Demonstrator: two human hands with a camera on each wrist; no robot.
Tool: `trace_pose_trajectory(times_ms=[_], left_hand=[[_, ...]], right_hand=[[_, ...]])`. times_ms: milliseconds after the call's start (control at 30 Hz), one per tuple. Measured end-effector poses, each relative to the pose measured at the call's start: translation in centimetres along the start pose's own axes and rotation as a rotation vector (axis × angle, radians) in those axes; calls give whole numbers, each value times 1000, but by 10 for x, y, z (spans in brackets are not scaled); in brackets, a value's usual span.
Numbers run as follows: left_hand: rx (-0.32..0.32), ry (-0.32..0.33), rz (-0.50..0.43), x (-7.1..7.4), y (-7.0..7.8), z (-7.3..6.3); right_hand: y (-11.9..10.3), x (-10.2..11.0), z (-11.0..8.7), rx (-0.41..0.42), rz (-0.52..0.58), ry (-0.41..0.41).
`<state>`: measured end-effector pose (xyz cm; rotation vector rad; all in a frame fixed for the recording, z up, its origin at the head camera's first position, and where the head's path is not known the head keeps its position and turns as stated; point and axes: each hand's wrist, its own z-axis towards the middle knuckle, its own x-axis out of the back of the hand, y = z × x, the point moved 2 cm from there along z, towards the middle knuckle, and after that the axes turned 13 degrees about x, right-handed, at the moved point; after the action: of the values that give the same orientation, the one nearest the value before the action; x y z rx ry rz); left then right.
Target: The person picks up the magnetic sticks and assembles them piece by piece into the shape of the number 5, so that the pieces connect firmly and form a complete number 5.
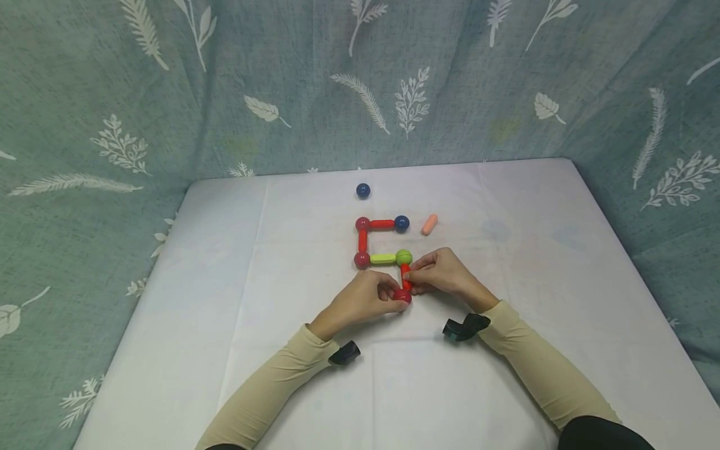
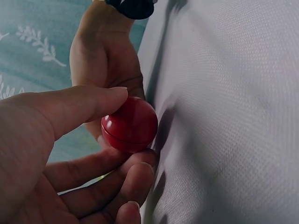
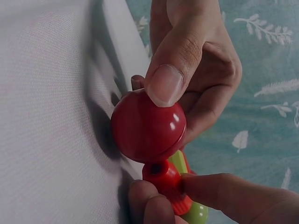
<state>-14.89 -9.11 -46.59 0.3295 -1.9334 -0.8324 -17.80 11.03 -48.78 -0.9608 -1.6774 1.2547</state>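
My left hand (image 1: pixel 367 297) pinches a glossy red ball (image 2: pixel 132 125) between thumb and fingers, low over the table. With my right hand (image 1: pixel 444 275) I grip a red rod (image 3: pixel 168 183) whose near end has a dark round hole. In the right wrist view the ball sits against or just beside that end; whether they are joined I cannot tell. The rod's far end meets a green ball (image 1: pixel 404 257). From there a yellow-green rod (image 1: pixel 383 259) runs left to a dark red ball (image 1: pixel 362 260), then red rods (image 1: pixel 362 241) lead on to a blue ball (image 1: pixel 402 224).
A loose blue ball (image 1: pixel 363 190) lies near the table's back edge. To the right of the joined pieces is an orange-pink stick (image 1: pixel 430 224). A white cloth covers the table (image 1: pixel 292 219), and a green leaf-patterned curtain (image 1: pixel 304 75) hangs behind and at the sides.
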Motion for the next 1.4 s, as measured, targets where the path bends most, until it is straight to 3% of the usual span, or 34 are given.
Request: trace_pose_trajectory(times_ms=[1100,1400], left_hand=[[7,89,-4,-8,1,2],[19,41,-9,-5,-1,2]], right_hand=[[0,0,1,-36,49,37],[1,-1,1,-48,45,39]])
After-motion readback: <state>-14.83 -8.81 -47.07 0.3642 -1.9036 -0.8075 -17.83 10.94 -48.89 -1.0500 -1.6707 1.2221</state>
